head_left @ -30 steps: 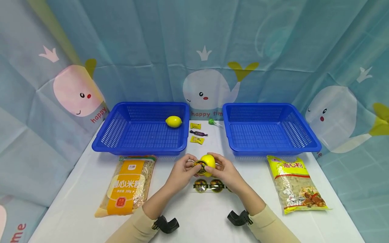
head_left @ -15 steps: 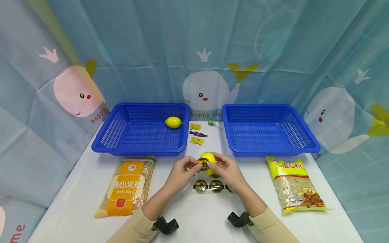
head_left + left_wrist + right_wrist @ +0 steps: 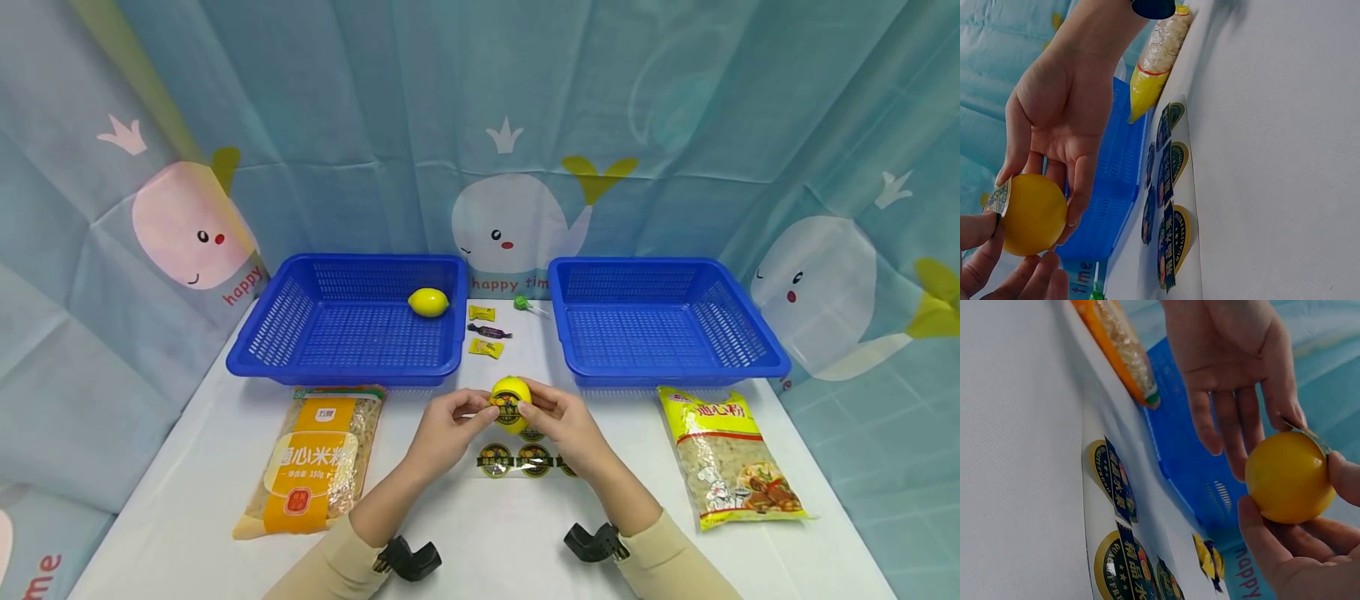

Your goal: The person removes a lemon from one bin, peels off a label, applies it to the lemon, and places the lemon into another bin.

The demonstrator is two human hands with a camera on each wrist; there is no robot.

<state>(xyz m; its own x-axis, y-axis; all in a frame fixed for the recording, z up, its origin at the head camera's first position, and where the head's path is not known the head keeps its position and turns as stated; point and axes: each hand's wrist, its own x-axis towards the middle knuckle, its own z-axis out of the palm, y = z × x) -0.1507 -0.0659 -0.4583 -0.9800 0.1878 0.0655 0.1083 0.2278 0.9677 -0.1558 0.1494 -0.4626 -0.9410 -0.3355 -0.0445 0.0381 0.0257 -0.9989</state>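
Observation:
A yellow lemon (image 3: 514, 384) is held above the table between both hands in the head view. Curled around its far side, my right hand (image 3: 566, 427) grips the lemon, its thumb at the edge of a round dark-and-gold sticker (image 3: 507, 406). The sticker lies over the lemon's near face. My left hand (image 3: 442, 429) pinches the sticker's other edge between thumb and index finger. In the right wrist view that edge stands slightly off the lemon (image 3: 1288, 478). A sheet of similar round stickers (image 3: 1175, 231) lies on the table beneath the hands, partly hidden in the head view.
Two blue baskets stand at the back; the left basket (image 3: 345, 377) contains another lemon (image 3: 428, 302). Wrapped candies (image 3: 491, 331) and a green lollipop (image 3: 521, 303) lie between them. An orange food bag (image 3: 318, 458) is at left, a yellow one (image 3: 731, 458) at right.
The sticker has come from the left onto the middle of the lemon's near face, with the left hand's fingertips following slightly. The right hand keeps its grip on the lemon.

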